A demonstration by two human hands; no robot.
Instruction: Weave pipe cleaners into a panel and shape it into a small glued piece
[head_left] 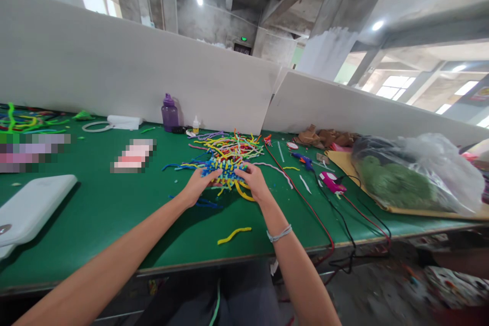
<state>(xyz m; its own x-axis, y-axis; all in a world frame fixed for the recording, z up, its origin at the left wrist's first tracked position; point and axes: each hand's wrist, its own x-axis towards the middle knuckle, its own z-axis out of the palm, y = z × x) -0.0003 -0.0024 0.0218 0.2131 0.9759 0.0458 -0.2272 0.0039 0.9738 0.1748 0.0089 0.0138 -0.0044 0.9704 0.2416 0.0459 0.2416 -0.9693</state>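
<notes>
Between my two hands is a woven piece of blue and yellow fuzzy stems (224,169), loose ends sticking out around it. My left hand (197,186) grips its left side, thumb on top. On the right side my right hand (252,179) grips it the same way, with a thicker yellow stem (244,192) curving out below. The fingers under the piece are hidden. Just behind lies a heap of multicoloured fuzzy stems (229,145). A single yellow stem (234,235) rests on the green table (164,244) nearer to me.
A purple bottle (170,113) and a small dropper bottle (196,126) stand by the white partition (214,81). To the right are a blue glue gun (303,159), a magenta device (331,182), trailing cables and a clear plastic bag (416,173). A white case (36,209) lies at left.
</notes>
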